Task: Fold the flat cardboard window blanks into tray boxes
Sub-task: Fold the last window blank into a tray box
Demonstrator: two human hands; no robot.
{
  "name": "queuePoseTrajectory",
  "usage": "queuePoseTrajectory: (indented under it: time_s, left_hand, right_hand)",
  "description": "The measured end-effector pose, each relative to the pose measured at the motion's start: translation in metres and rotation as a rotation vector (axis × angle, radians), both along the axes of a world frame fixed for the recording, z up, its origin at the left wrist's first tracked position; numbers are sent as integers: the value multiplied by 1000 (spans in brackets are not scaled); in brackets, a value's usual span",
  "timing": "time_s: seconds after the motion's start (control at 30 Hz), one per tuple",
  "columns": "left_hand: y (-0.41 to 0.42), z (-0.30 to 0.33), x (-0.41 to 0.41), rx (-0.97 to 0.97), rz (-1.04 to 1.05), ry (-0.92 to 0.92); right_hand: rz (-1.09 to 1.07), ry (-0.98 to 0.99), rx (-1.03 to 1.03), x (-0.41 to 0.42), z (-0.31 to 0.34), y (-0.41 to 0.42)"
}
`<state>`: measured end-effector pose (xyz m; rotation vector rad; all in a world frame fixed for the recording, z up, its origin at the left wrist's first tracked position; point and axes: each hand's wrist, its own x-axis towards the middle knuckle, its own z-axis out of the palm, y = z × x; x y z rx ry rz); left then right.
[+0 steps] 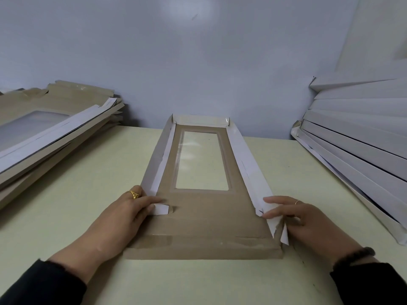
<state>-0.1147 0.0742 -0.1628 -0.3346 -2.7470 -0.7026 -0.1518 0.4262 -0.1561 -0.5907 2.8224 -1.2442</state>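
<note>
Blank (pixel 199 225) half-folded — right hand's (pixel 308 219) fingertips hidden behind its corner flap.

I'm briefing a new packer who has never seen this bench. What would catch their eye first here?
The half-folded window blank in the middle of the table, side walls raised. The left hand and right hand work its near corners. Flat blanks are piled at left, a white stack at right.

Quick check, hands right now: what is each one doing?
Left hand: open, fingers pressing a small white tab on the cardboard blank.
Right hand: pinching the blank's near right corner flap.
</note>
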Motion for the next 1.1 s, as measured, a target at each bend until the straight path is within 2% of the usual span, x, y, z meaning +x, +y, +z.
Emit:
queuePoseTrajectory:
  time_s: [0.43,0.53,0.63,0.7,0.8,0.9,1.0,1.1]
  left_hand:
    - [-2,2,2,54,-38,-43]
    - [-2,1,2,57,-17,-26]
    - [-1,1,3,67,-19,-24]
    - [0,3,5,88,-35,-2]
    - [-2,5,8,136,-15,36]
    - [-3,7,9,139,-5,60]
    - [-4,15,11,154,1,71]
    - [-8,20,12,223,-18,57]
  right_hand:
    - [-8,-279,-349,6,11,16]
    - [-62,-243,-341,8,11,7]
    - [-164,-27,-378,9,8,-10]
    - [-208,196,-227,10,5,-24]
    - [-143,535,142,11,2,-36]
    - [-49,719,328,14,3,-36]
    - [14,673,421,20,5,-29]
    - [112,472,438,24,6,-19]
